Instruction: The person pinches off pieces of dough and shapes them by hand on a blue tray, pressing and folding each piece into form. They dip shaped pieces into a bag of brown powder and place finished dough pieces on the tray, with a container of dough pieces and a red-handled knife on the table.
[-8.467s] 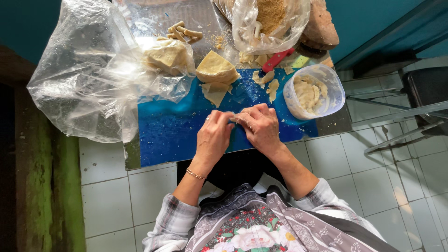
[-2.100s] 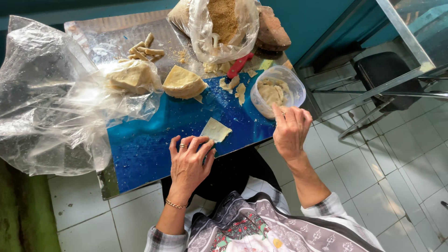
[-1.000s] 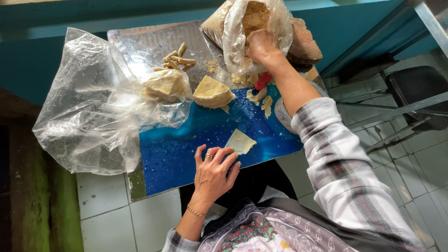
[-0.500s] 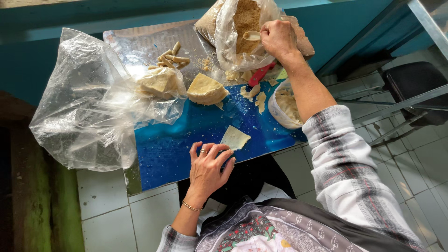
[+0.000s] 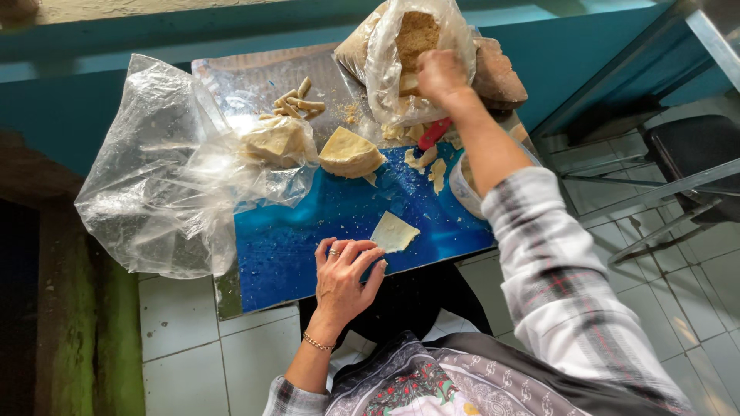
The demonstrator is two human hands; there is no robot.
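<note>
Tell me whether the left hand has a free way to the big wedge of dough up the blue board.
Probably yes. The left hand lies flat by the thin dough sheet, and only bare blue board lies between it and the dough wedge. The right hand is off in the crumb bag.

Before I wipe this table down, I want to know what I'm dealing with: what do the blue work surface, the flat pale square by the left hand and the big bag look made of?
Blue work surface: seemingly glossy plastic or laminate, since it reflects light. Flat pale square: probably thin soft dough, matte and cream-coloured. Big bag: thin clear plastic film, crinkled and see-through.
</note>
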